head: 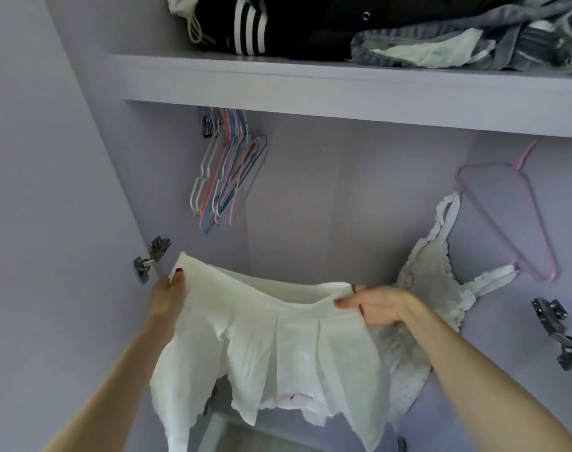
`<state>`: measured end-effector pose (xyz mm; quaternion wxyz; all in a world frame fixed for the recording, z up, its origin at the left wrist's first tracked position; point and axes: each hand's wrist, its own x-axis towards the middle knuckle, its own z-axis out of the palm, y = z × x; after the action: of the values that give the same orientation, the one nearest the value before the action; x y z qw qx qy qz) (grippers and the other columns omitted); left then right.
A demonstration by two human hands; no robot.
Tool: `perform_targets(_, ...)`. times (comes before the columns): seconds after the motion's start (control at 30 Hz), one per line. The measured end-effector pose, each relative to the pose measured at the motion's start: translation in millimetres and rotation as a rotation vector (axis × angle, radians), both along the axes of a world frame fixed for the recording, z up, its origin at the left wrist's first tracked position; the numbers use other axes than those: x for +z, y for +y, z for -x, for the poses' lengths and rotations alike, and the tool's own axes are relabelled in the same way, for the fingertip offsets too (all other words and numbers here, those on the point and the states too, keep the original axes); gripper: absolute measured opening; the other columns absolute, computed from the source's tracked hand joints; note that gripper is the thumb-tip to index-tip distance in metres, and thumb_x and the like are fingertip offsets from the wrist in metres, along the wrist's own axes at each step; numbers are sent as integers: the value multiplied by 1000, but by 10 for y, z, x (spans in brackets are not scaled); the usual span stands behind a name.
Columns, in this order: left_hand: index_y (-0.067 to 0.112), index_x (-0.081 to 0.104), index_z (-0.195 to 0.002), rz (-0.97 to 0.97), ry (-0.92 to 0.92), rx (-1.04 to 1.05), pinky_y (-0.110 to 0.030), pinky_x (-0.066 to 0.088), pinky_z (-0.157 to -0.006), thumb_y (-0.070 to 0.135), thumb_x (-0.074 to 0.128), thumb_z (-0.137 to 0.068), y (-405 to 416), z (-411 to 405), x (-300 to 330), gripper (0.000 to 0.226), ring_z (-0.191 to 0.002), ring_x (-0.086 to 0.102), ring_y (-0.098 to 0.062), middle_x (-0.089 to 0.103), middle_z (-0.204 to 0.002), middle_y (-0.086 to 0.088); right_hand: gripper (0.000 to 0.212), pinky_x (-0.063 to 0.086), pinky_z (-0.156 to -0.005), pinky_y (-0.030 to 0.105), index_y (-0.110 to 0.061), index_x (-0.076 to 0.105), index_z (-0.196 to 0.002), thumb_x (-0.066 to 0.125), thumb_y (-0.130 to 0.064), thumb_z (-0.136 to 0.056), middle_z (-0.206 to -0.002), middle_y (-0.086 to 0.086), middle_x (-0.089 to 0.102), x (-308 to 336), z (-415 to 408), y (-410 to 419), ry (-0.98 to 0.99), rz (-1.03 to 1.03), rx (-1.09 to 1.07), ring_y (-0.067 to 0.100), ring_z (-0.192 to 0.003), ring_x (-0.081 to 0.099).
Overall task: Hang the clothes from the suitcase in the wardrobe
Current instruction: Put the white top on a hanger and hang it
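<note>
A white pleated skirt (278, 347) is stretched out in front of the open wardrobe, held by its waistband. My left hand (167, 298) pinches the waistband's left end and my right hand (376, 305) grips its right end. A bunch of several empty wire hangers (229, 177) in white, pink and blue hangs under the shelf at the upper left. To the right, a pink hanger (509, 223) carries a white ruffled top (441, 275), partly hidden behind my right hand. The suitcase is out of sight.
A lilac shelf (343, 89) crosses the top of the wardrobe, piled with a dark striped garment (255, 24) and denim clothes (474, 40). Metal door hinges sit at the left (151, 259) and right (562, 331) edges of the opening.
</note>
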<state>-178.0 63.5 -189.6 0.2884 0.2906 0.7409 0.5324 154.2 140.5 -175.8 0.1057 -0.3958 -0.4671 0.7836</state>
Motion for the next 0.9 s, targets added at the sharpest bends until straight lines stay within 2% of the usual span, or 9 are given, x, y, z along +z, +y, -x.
perform_targets(0.13, 15, 37, -63, 1, -35, -47, -28, 21, -54, 31, 44, -97, 287, 273, 30, 38, -56, 29, -16, 33, -62, -5, 14, 58, -63, 25, 2, 63, -95, 53, 9, -88, -77, 8, 74, -14, 282, 292, -97, -120, -267, 15, -68, 71)
perform_targets(0.23, 10, 59, -77, 133, -39, -176, -26, 40, -58, 47, 54, -88, 395, 416, 102, 39, -67, 56, -21, 58, -72, -6, 15, 56, -57, 23, 4, 62, -100, 60, -6, -89, -70, 7, 72, -76, 466, 490, -202, -223, -470, 16, -61, 70)
perform_targets(0.33, 9, 65, -87, 138, -211, -337, -34, 52, -69, 36, 63, -86, 403, 455, 163, 27, -76, 65, -26, 69, -84, -11, 32, 52, -78, 33, 6, 64, -106, 68, -17, -84, -92, 15, 69, -220, 618, 668, -420, -318, -597, 28, -87, 67)
perform_targets(0.53, 13, 64, -86, -46, -189, -362, -36, 48, -78, 24, 57, -92, 438, 554, 288, 14, -78, 61, -22, 67, -83, -6, 14, 28, -52, 25, -6, 55, -74, 60, -5, -87, -67, 7, 47, -130, 1176, 912, -606, -391, -497, 14, -58, 39)
perform_targets(0.6, 7, 65, -92, -35, -108, -402, -36, 46, -77, 27, 61, -89, 455, 605, 345, 20, -80, 59, -23, 66, -86, -8, 11, 31, -56, 25, -3, 60, -80, 54, -7, -89, -80, -1, 37, -9, 1403, 1020, -524, -424, -475, 16, -67, 44)
perform_targets(0.63, 4, 64, -93, -45, -75, -413, -35, 44, -75, 31, 66, -84, 457, 623, 389, 28, -79, 58, -22, 65, -85, -9, 18, 33, -57, 25, 4, 63, -95, 52, -10, -92, -118, 27, 57, 65, 1517, 1069, -468, -448, -478, 18, -76, 47)
perform_targets(0.67, 2, 64, -92, -63, -53, -418, -34, 43, -72, 36, 66, -78, 466, 643, 438, 37, -77, 56, -21, 63, -83, -9, 27, 36, -60, 25, 7, 60, -107, 50, -14, -95, -100, 22, 63, 178, 1649, 1107, -424, -478, -477, 19, -85, 48)
perform_targets(0.8, 3, 65, -86, -96, 6, -423, -28, 41, -64, 33, 69, -75, 510, 667, 534, 32, -68, 54, -13, 63, -75, -1, 41, 44, -95, 38, 3, 52, -123, 44, -29, -99, -125, 18, 57, 590, 2156, 1277, -245, -536, -458, 28, -113, 54)
perform_targets(0.9, 7, 67, -82, -87, 65, -419, -23, 40, -60, 21, 64, -87, 544, 650, 547, 16, -65, 53, -8, 62, -70, 4, 37, 45, -94, 41, -10, 53, -116, 48, -40, -95, -106, 5, 61, 789, 2426, 1434, -207, -467, -454, 22, -101, 58)
